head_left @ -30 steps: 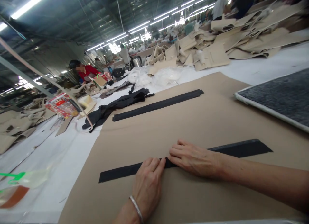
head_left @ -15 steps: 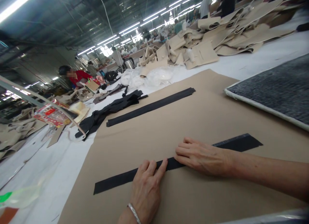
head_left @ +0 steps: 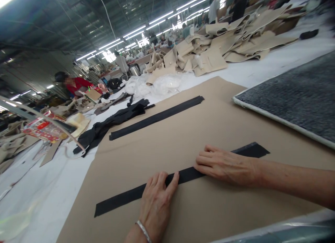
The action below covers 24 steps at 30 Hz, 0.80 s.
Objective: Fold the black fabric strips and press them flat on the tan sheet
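A: Item one, and where does it lie?

B: Near black strip [head_left: 120,202]. It lies flat on the tan sheet [head_left: 209,124] and runs from the lower left of the frame up towards the right of centre.

A: And relative to the grip?

B: The left hand [head_left: 157,204], at bottom centre, is palm down with its fingertips resting on the strip's middle. The right hand [head_left: 226,164], right of centre, lies flat across the strip nearer its right end. Neither grip closes on anything: the fingers are stretched out and press the strip from above. A short bare length of strip shows between the two hands.

A: Other entries?

B: Far black strip [head_left: 157,117], centre frame, well apart from both hands. Black cloth heap [head_left: 110,124], at the sheet's left corner on the white desk [head_left: 52,187]. Grey mat [head_left: 295,93], right edge. Pile of tan pieces [head_left: 230,40], upper right.

A: Changes since a second ago?

B: The hands have drawn apart. Their fingertips were almost touching then, and strip now shows between them. The strip's right end also sits further left in the frame, and more of the mat is in view.
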{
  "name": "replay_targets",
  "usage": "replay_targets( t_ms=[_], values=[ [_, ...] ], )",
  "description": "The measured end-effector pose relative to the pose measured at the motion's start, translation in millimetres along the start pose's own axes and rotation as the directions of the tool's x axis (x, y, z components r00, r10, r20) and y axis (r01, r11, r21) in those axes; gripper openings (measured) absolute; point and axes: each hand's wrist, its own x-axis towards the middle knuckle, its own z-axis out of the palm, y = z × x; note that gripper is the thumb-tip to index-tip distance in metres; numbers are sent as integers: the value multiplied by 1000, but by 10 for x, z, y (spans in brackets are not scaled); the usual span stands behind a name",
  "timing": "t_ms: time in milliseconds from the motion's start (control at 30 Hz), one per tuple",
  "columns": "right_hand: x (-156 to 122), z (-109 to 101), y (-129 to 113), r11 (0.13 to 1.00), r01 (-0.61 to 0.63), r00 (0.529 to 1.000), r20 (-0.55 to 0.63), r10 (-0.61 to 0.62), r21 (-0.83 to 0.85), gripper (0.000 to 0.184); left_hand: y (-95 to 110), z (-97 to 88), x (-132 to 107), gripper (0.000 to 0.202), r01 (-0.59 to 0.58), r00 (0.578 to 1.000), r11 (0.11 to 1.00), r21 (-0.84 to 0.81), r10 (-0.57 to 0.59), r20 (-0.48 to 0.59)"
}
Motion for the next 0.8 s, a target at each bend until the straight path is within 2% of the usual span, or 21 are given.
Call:
replay_targets(
  t_ms=[100,233,400,500,600,700,800],
  values=[
    [-80,-10,27,1000,-6,1000,13,6,-14,22,-16,19,18,63,-75,997,997,16,75,-28],
    [-218,7,74,998,-19,1000,-17,18,-53,24,-26,-29,74,56,-167,985,986,1,166,53],
    [-407,3,121,996,-11,998,-70,5,-90,26,37,-77,122,65,-115,985,993,-13,116,129],
    [-486,-10,135,992,-30,998,-58,23,-122,27,79,-74,133,73,-98,988,995,25,94,119],
    [-525,-14,152,991,-34,999,-40,29,-127,25,113,-97,174,71,-66,993,998,22,64,97],
    [-526,-9,168,991,-18,1000,-25,15,-135,23,205,-147,297,60,-10,999,993,-116,15,43],
    [-506,-2,172,988,-15,999,-33,10,-151,20,397,-164,503,54,-56,998,953,-299,53,-20]
  ],
)
